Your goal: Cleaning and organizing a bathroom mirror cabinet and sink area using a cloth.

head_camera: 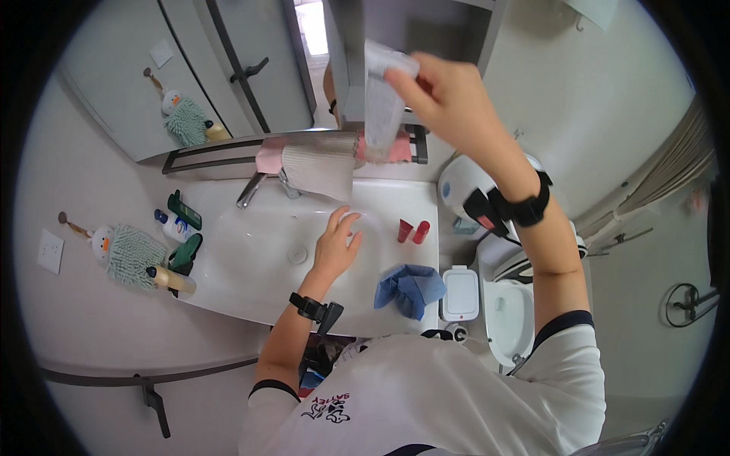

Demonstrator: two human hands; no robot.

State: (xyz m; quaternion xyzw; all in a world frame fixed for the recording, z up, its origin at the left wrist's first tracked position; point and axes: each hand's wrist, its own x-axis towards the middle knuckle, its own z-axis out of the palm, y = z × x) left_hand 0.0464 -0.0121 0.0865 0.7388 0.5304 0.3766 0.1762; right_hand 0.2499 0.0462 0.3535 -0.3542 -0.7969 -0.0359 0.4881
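Note:
My right hand (pixel 445 94) is raised in front of the mirror cabinet and grips a pale, translucent squeeze tube (pixel 383 102) by its upper end. The tube is blurred and hangs with its other end downward, in front of the towel rail. Over the white washbasin (pixel 256 273) hovers my left hand (pixel 336 246), fingers apart and holding nothing. Two small red tubes (pixel 413 232) stand on the basin's right ledge. Below them a crumpled blue cloth (pixel 412 289) lies on the rim. A chrome faucet (pixel 251 190) sits at the back of the basin.
A dark towel rail (pixel 211 165) bears a beige towel (pixel 319 165) and pink cloths. Several bottles (pixel 179 225) stand on the left ledge beside a green chenille hand towel (pixel 136 256). To the right are a white lidded bin (pixel 459 293) and a toilet (pixel 509 319). An open cabinet compartment (pixel 439 40) is above.

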